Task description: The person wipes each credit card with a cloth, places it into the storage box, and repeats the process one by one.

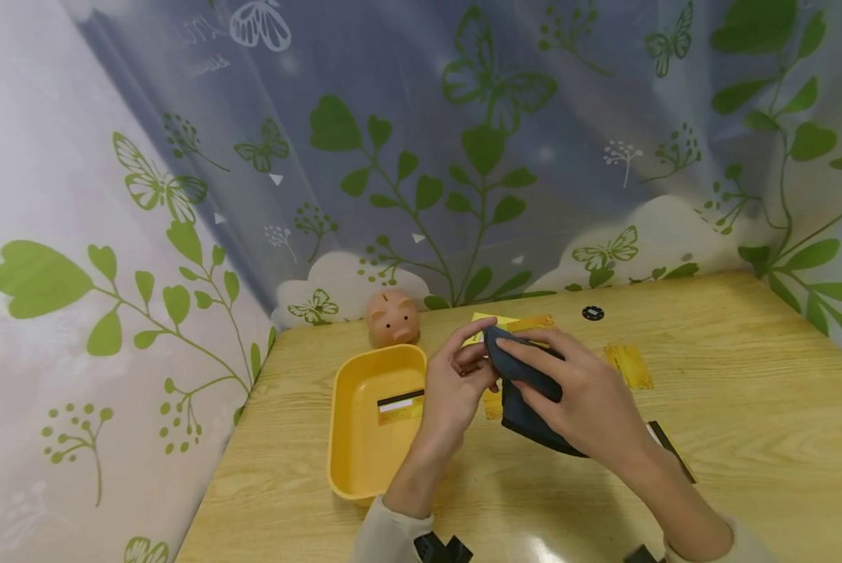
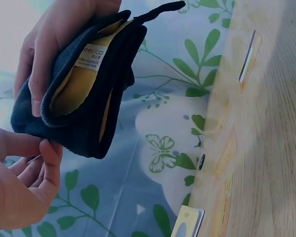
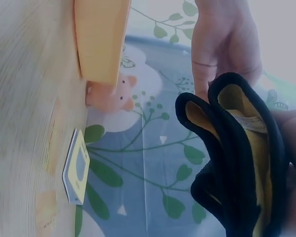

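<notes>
Both hands hold a folded dark blue cloth pouch (image 1: 536,418) above the table. My right hand (image 1: 592,395) grips it from the right, fingers spread over its folded side. My left hand (image 1: 452,391) pinches its left edge between thumb and fingertips. In the left wrist view, the pouch (image 2: 81,126) gapes at one side, showing a yellow lining, a white printed label (image 2: 90,57) and a dark strap (image 2: 160,11). The right wrist view shows dark-bound folds of the pouch (image 3: 222,143). Its inside is mostly hidden.
Left of the hands, a yellow tray (image 1: 343,422) contains a striped card (image 1: 401,408). A pink piggy bank (image 1: 392,319) stands behind it. A black chip (image 1: 592,313), a gold card (image 1: 629,366) and a dark-striped card (image 1: 671,451) lie to the right. More yellow cards (image 1: 533,322) lie behind the hands.
</notes>
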Action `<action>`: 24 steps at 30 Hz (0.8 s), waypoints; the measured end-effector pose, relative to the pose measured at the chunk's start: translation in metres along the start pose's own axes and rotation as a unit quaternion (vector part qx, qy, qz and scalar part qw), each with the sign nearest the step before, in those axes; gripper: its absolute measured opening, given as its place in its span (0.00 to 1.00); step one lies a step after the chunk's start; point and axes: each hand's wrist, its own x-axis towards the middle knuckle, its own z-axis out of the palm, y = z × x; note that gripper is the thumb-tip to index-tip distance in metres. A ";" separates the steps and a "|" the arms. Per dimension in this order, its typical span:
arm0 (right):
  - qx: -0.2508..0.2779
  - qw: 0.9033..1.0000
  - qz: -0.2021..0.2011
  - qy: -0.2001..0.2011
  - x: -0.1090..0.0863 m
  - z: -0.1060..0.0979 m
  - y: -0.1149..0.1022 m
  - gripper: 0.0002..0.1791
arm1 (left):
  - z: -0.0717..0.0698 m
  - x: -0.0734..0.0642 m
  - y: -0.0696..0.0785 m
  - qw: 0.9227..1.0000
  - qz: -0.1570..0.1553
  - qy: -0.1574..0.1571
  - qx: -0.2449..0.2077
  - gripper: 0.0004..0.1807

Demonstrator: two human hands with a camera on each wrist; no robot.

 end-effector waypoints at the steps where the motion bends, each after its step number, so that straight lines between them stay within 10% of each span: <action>1: -0.004 1.000 0.003 0.000 0.000 0.000 0.001 0.36 | 0.000 0.000 0.000 1.000 0.000 0.001 0.003 0.28; 24: -0.046 0.997 0.045 0.045 0.002 -0.028 0.032 0.33 | -0.006 0.001 0.004 0.999 -0.007 0.001 -0.035 0.29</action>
